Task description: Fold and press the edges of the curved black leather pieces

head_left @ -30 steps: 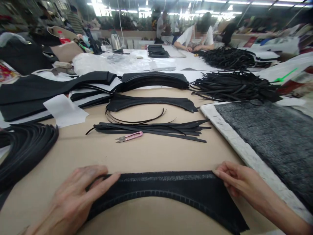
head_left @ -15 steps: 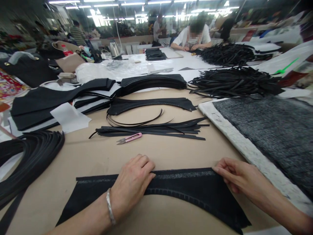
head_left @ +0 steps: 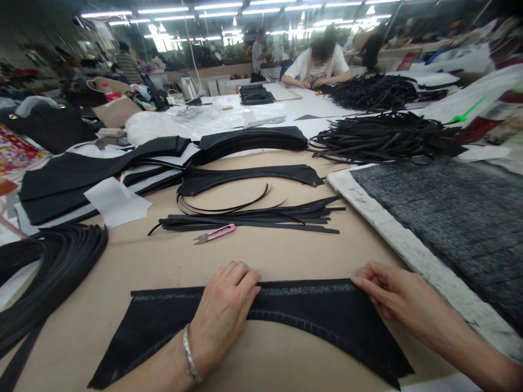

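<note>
A curved black piece lies flat on the tan table top, with a speckled grey band along its straight upper edge. My left hand, with a silver bangle at the wrist, presses on that upper edge near the middle, fingers together. At the right end of the edge my right hand pinches the black piece between thumb and fingers. Pink-handled thread snips rest beyond my hands, just in front of a bunch of black strips.
Another curved black piece lies farther back, before a black stack. Coiled black strips lie at left. A white-edged board with grey fabric stands at right. Across the table, a person works near tangled strips.
The view has shifted slightly. Both hands keep their places on the black piece's upper edge, and more of its lower left corner shows beside my left forearm.
</note>
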`<action>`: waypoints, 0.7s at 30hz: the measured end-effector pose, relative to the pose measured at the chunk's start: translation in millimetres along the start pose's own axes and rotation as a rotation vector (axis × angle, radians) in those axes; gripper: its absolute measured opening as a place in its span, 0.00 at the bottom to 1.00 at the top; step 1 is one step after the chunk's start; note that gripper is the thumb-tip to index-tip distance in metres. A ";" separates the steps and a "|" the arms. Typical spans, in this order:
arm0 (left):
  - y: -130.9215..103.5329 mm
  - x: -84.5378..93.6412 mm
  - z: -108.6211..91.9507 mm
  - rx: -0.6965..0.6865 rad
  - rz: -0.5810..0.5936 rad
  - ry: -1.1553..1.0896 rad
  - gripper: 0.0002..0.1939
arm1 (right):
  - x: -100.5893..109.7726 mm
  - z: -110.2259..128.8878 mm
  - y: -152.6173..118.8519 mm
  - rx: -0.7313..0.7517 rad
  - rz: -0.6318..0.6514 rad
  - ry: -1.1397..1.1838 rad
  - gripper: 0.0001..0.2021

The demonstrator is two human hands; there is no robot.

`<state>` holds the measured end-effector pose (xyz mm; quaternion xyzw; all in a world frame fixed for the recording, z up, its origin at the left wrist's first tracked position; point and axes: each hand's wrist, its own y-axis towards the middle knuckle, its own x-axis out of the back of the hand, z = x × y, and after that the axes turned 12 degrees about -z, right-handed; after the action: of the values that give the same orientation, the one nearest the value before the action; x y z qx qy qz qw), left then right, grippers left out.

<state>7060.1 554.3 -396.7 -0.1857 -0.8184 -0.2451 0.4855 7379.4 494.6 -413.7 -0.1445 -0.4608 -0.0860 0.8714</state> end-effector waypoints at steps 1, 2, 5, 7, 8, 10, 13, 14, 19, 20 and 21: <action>-0.1 -1.6 -0.7 -0.003 -0.007 -0.014 0.07 | 0.0 -0.1 -0.6 -0.001 -0.004 -0.004 0.21; 0.5 -2.8 -1.7 -0.001 -0.004 -0.024 0.07 | 0.1 -0.3 -1.1 0.001 -0.006 -0.005 0.20; 6.6 -3.9 -5.8 0.034 0.030 -0.020 0.05 | 0.2 -0.4 -1.4 0.016 -0.010 0.004 0.19; 11.9 -3.1 -8.6 0.050 0.052 0.007 0.05 | 0.4 0.6 -1.0 0.020 -0.010 0.018 0.19; 14.3 -2.6 -9.7 0.054 0.059 0.020 0.06 | 0.8 1.6 -0.8 0.020 -0.011 0.023 0.18; 17.2 -2.2 -11.0 0.058 0.066 0.035 0.06 | 2.0 4.1 -1.0 0.016 -0.010 0.032 0.17; 16.5 -4.2 -10.2 0.073 0.018 0.003 0.04 | 4.7 8.3 -2.5 0.016 -0.011 0.040 0.17; 15.2 -5.5 -9.5 0.070 -0.020 -0.020 0.06 | 5.5 9.5 -3.1 0.018 -0.013 0.035 0.17; 9.2 -9.5 -9.7 -0.224 -0.190 -0.013 0.17 | 8.0 13.3 -3.7 0.021 -0.039 -0.016 0.14; 8.8 -9.6 -11.0 -0.319 -0.186 0.016 0.18 | 8.2 13.6 -3.4 0.021 -0.043 -0.016 0.14; 8.6 -9.7 -12.3 -0.402 -0.169 0.047 0.19 | 8.3 13.9 -3.2 0.019 -0.046 -0.013 0.14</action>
<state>7077.9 553.5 -398.4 -0.2036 -0.7541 -0.4474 0.4356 7372.4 496.0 -398.8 -0.1262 -0.4706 -0.1006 0.8675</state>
